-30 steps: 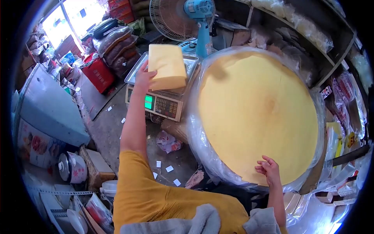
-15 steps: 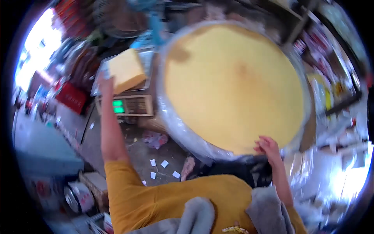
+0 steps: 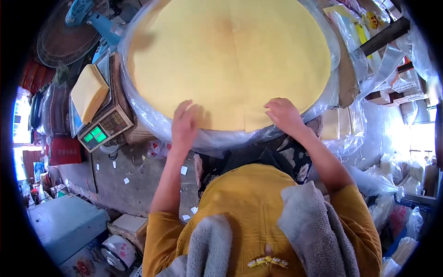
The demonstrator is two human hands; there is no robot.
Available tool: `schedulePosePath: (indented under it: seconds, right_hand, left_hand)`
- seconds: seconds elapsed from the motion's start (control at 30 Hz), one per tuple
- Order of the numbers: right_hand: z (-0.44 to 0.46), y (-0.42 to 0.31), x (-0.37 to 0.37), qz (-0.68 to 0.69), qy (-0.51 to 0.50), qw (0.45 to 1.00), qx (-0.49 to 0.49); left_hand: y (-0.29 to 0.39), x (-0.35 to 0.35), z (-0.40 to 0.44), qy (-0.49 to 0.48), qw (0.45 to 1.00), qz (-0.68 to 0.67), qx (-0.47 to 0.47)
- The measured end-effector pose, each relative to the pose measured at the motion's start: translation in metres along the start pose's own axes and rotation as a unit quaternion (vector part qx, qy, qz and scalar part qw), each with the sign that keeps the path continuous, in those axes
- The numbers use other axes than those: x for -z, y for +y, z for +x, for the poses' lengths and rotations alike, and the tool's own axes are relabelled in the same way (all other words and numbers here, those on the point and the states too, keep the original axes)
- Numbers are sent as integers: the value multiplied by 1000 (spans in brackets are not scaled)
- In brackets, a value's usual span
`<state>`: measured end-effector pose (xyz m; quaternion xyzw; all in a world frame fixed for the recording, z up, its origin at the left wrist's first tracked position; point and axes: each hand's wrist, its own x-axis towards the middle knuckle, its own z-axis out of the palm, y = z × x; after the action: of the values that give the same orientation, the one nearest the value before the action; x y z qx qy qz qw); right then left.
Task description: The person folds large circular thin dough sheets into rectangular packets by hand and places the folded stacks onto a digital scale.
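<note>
Pale yellow thin sheets (image 3: 207, 64) cover a broad rounded work surface, with a seam running down the middle. Clear plastic (image 3: 152, 113) sticks out all round their edge. My left hand (image 3: 185, 127) is over the near edge, left of the seam, its fingers loosely bent and apart, a little blurred. To the right of the seam, my right hand (image 3: 282, 115) is at the near edge with fingers apart. Neither hand visibly holds anything; whether the fingertips touch the sheets I cannot tell.
At left, a stack of folded yellow sheets (image 3: 88, 92) lies on a digital scale (image 3: 107, 127) with a green display. A blue fan (image 3: 99, 21) stands behind it. Bagged goods (image 3: 355, 51) are at right. White paper bits (image 3: 183, 170) lie on the floor.
My left hand has left the stack on the scale and moved right to the near edge of the sheets. My right hand remains near that edge. The view has turned and tilted down.
</note>
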<state>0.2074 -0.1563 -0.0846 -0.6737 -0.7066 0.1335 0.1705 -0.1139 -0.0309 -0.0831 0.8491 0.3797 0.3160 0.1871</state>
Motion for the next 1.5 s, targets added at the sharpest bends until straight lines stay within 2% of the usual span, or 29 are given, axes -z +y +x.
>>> schedulePosePath:
  seconds: [0.1, 0.13, 0.3, 0.43, 0.53, 0.63, 0.73, 0.83, 0.87, 0.97, 1.03, 1.23, 1.3, 1.5]
  right_hand:
    - [-2, -20, -3, -187, -17, 978, 86]
    - [-5, -23, -6, -185, -48, 978, 80]
    - [-15, -10, -39, -201, 9, 971, 127]
    - [-26, 2, -37, -164, -18, 972, 167]
    - [-25, 3, -28, -142, 19, 975, 171]
    - [-18, 2, -16, 31, 9, 996, 88]
    - [-14, 3, -14, 50, 55, 994, 78]
    - [-7, 5, -8, 142, -18, 989, -43]
    - [-7, 7, -9, 153, -16, 987, -55]
    - [-6, 10, -10, 180, -20, 979, -97]
    - [-5, 8, -6, 191, -35, 972, -136]
    - [-1, 16, -12, 177, -92, 970, -139]
    - [-1, 27, -23, 130, -84, 984, -91]
    - [0, 19, -9, 191, -114, 969, -111]
  left_hand:
    - [12, -16, -9, -13, 1000, -24, -9]
    - [17, -18, -10, -16, 999, -32, -7]
    - [26, -27, -13, -12, 999, -32, -21]
    - [35, -28, -12, -17, 999, -44, -28]
    - [41, -34, -14, -20, 998, -48, -31]
    - [48, -44, -15, -15, 997, -51, -51]
    - [56, -56, -15, -23, 993, -96, -64]
    - [68, -66, -13, -49, 987, -137, -62]
    - [69, -72, -16, -82, 982, -168, -13]
    - [77, -85, -9, -51, 987, -133, -75]
    - [84, -92, -7, -60, 991, -115, -32]
    - [90, -103, 0, -68, 993, -96, 22]
    - [88, -107, 1, -70, 993, -96, 10]
    - [85, -103, 8, -35, 989, -136, -48]
